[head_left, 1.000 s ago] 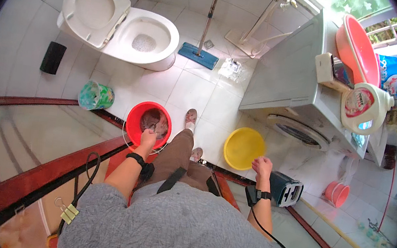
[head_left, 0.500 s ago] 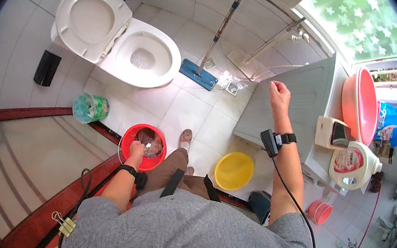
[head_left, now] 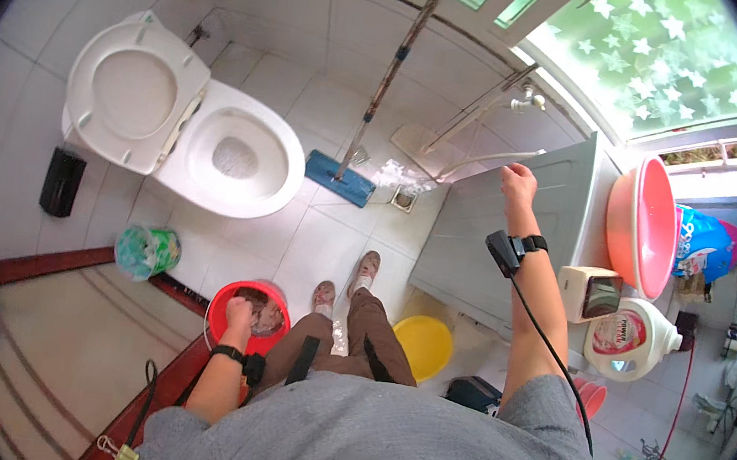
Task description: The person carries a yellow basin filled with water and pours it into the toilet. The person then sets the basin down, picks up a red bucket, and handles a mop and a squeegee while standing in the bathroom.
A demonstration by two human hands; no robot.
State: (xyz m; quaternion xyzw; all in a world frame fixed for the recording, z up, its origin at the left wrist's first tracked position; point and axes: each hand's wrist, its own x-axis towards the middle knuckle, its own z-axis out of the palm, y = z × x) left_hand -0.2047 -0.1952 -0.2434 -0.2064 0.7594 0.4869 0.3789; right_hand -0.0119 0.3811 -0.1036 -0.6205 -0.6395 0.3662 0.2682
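My left hand is closed in a fist over the red bucket at my lower left. Brownish wet cloth lies in the bucket, and the pale wire handle hangs down its left side. Whether the fist holds anything is hidden. On the right, my right hand is raised with fingers curled together, and nothing shows in it. It is in front of the grey side of a box-shaped appliance. A black strap with a small device sits on that wrist, its cable running down my arm.
A white toilet with raised lid stands left of a blue flat mop. Near my legs are a yellow basin and a green bin. A pink basin and white jug rest on the appliance.
My view has shifted, so the toilet and bucket appear lower and farther left. My right foot has come forward beside the left. Both hands stay closed in about the same poses.
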